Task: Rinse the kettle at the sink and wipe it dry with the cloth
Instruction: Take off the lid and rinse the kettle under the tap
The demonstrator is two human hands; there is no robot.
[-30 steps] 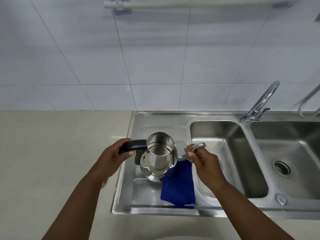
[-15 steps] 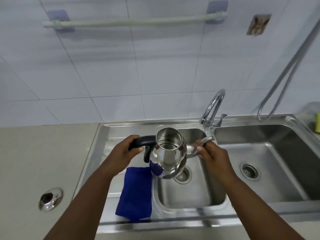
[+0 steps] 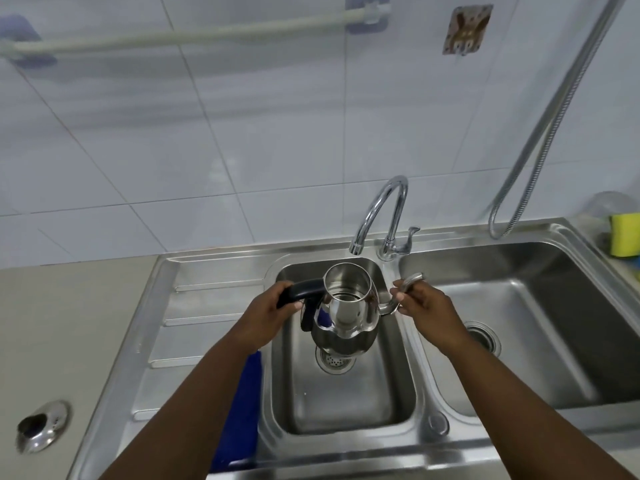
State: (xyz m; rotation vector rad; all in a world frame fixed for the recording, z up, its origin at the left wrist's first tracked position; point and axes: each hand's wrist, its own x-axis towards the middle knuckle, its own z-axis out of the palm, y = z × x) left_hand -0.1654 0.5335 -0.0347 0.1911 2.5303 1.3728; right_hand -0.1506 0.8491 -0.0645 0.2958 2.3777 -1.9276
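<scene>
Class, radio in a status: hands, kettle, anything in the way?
Left hand on kettle handle, right hand on spout. Kettle lidless over left basin, below tap. No water visible. Cloth on drainboard.

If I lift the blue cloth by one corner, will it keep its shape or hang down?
The blue cloth would probably hang limp: it lies flat on the drainboard like thin fabric. It looks light. Wet or dry cannot be told.

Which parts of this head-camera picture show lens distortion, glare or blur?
Head view: wide-angle bowing curves the towel rail and sink rim; bright reflections glare on the faucet and kettle; the wall hook plate and yellow sponge near the edges look soft.
</scene>
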